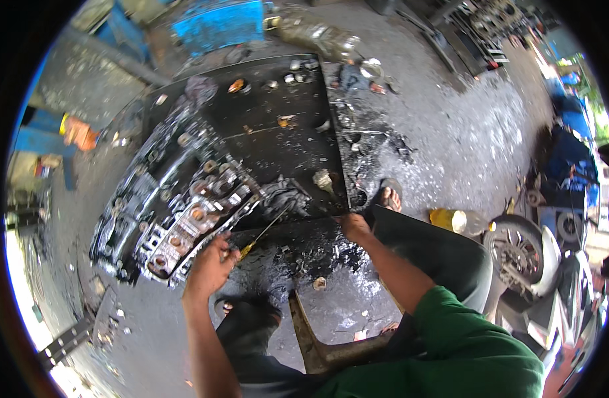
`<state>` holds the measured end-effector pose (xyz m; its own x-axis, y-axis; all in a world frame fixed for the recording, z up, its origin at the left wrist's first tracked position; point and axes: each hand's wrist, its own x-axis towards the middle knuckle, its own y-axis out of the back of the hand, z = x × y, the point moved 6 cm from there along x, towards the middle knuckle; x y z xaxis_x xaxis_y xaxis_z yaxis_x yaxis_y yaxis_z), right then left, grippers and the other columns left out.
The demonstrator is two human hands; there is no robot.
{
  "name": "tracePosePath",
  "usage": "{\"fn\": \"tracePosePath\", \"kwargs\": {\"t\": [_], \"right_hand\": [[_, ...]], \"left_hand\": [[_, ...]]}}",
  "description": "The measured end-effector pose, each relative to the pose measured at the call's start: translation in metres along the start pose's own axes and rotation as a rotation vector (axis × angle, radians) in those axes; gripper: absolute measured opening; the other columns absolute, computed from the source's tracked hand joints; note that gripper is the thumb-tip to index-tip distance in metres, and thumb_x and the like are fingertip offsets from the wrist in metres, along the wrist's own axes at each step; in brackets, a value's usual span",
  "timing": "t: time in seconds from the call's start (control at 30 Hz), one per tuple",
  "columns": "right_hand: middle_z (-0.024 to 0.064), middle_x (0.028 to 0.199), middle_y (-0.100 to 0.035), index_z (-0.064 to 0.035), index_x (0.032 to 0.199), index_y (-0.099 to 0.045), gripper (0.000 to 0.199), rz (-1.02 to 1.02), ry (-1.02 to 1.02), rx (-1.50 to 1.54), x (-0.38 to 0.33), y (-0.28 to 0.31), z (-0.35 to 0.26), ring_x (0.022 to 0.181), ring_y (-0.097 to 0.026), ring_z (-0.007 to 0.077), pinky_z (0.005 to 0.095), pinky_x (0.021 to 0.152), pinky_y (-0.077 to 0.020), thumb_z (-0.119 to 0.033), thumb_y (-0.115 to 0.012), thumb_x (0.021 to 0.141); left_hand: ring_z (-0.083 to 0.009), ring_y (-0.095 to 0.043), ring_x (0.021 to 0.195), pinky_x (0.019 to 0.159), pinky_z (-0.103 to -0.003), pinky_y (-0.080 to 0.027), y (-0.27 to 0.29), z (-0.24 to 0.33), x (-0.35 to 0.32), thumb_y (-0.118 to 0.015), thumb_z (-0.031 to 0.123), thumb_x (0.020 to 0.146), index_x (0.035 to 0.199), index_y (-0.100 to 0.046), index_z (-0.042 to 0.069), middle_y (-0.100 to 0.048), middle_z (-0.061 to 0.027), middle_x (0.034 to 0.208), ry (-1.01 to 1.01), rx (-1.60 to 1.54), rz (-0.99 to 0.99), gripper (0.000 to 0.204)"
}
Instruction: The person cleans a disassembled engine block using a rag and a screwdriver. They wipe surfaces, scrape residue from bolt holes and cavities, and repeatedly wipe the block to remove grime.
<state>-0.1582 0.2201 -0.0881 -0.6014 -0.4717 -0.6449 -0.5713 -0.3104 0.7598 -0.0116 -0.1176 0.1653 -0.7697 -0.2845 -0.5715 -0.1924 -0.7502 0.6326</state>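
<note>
Oil-stained grey floor (463, 132) spreads all through this workshop, and on it sits a wide black board (284, 152), where the business is! Over on its left side lies the holed metal engine part (188, 232), glinting, set at a slant; whether that is one piece or two pressed together, I cannot tell. Right at its near edge comes the left hand (210, 268), fingers closed on a yellow-handled screwdriver (248, 250), the shaft slanting up and away to the right, towards a crumpled dark rag (284, 196). So the step in hand looks like tool work beside the metal, with the tip apparently off it just now. And the right hand (355, 228)? Down at the board's near right corner, fingers curled, but what they grip, if anything, I cannot tell! Any next touch on the metal would, I judge, call for bringing that tip leftward, with the free-looking side steadying the part; a slick, oily surface could let the blade skid. Further out, a pale lump (322, 179) lies near the board's right edge, a yellow bottle (448, 220) lies beyond the knee, and a motorbike wheel (515, 249) stands far right.
</note>
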Motion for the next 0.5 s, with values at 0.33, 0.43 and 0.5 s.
{"fn": "tracePosePath", "kwargs": {"t": [0.33,0.43,0.5], "right_hand": [[0.0128,0.089,-0.071,-0.0099,0.095,-0.069,0.025,0.164,0.122,0.270,0.076,-0.013,-0.038,0.082,-0.068,0.0317,0.0415,0.074,-0.0544,-0.027,-0.052,0.092],[0.0154,0.094,-0.070,-0.0103,0.095,-0.068,0.037,0.140,-0.222,0.245,0.068,-0.009,-0.009,0.092,-0.067,0.0348,0.0460,0.076,-0.0526,-0.042,-0.048,0.096],[0.0239,0.111,-0.065,-0.0135,0.128,-0.053,0.040,0.074,-0.366,0.541,0.058,0.007,0.016,0.104,-0.062,0.0412,0.0491,0.086,-0.0490,-0.038,-0.048,0.097]], "left_hand": [[-0.0389,-0.061,0.107,0.091,-0.045,-0.049,-0.047,0.050,0.024,-0.064,0.026,0.091,0.134,-0.049,0.010,-0.064,-0.0208,0.116,-0.054,0.006,-0.102,0.049],[-0.0399,-0.060,0.108,0.092,-0.045,-0.048,-0.043,0.045,0.023,-0.063,0.031,0.090,0.133,-0.049,0.008,-0.063,-0.0216,0.117,0.006,0.160,-0.148,0.051],[-0.0403,-0.058,0.111,0.095,-0.046,-0.047,-0.033,0.049,0.021,-0.061,0.031,0.091,0.133,-0.048,0.003,-0.060,-0.0234,0.121,-0.098,0.132,-0.066,0.051]]}}
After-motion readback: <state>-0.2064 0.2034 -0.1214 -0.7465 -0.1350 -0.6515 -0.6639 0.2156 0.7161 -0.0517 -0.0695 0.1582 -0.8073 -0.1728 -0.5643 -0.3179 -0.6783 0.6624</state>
